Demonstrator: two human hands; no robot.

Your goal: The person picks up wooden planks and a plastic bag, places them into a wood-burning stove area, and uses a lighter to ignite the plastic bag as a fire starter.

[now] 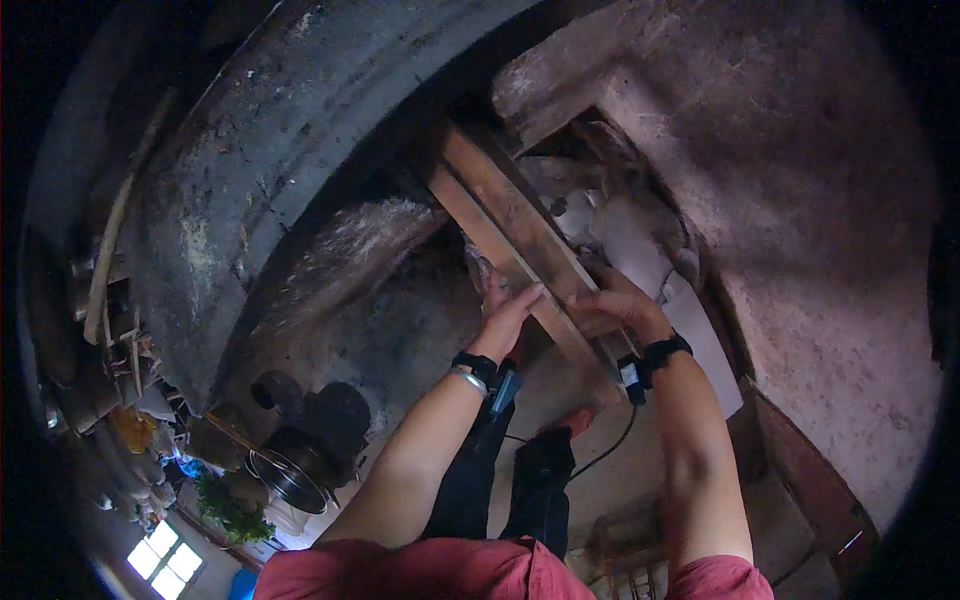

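Two long wooden planks (487, 232) slant side by side before me, a narrow gap between them. Their far ends run into deep shadow under a dark masonry edge. My left hand (506, 315) grips the left-hand plank, with the thumb on its top face. My right hand (634, 304) is bent over the near end of the right-hand plank (536, 217), the thumb along it; some of the fingers are hidden. Both wrists wear black bands, and a small cabled device (631, 375) hangs by the right one.
A sooty curved masonry ledge (247, 165) spans the upper left. Rough plaster wall (795, 195) rises at right, beside a recess with pale lumpy objects (600, 217). Lower left are a metal pan (289, 480), green foliage (232, 510) and a wooden pole (124, 225). A wooden chair (637, 562) stands lower right.
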